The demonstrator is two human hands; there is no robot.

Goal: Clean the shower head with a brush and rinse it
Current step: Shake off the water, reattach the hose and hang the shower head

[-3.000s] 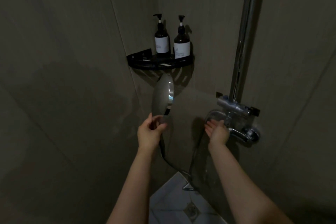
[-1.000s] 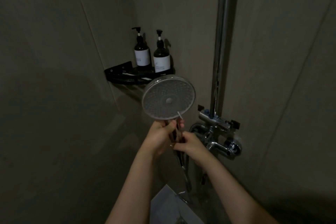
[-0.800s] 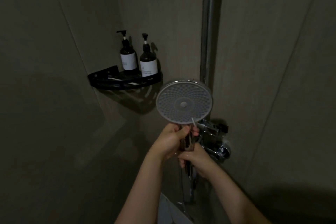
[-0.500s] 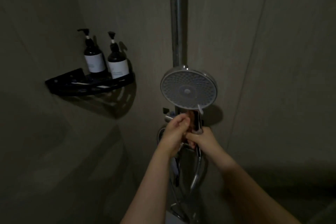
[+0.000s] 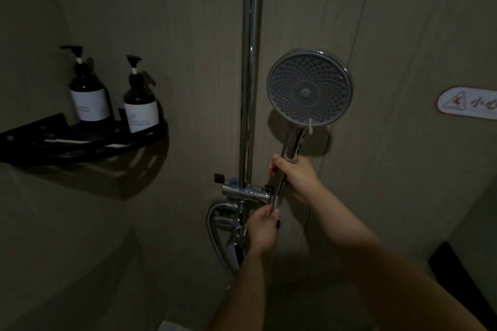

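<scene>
The shower head (image 5: 309, 88) stood upright above the right hand (image 5: 297, 176), its round nozzle face turned toward the camera and a small white tab hanging at the lower rim. The right hand had its fingers curled round the chrome handle (image 5: 291, 146) just below the head, holding it up in front of the wall. Below and slightly left of it, the left hand (image 5: 262, 226) pinched the metal hose (image 5: 275, 200) where it ran down from the handle's base, fingers closed on it. The two hands were near each other but apart, with a short length of hose showing between them.

Just left of the right hand rose the vertical chrome riser pipe (image 5: 251, 62), and the mixer valve (image 5: 243, 192) sat at its foot, right above the left hand. A loop of hose curved down on the left of the left wrist. Well to the left of both hands, a black corner shelf (image 5: 80, 142) carried two dark pump bottles (image 5: 88, 88) with pale labels, standing side by side. Far to the right of the right hand, a white warning sticker (image 5: 468, 103) with red marks was stuck to the wall, partly cut off by the frame edge. The light was dim, so finer detail on the fittings could not be made out.
</scene>
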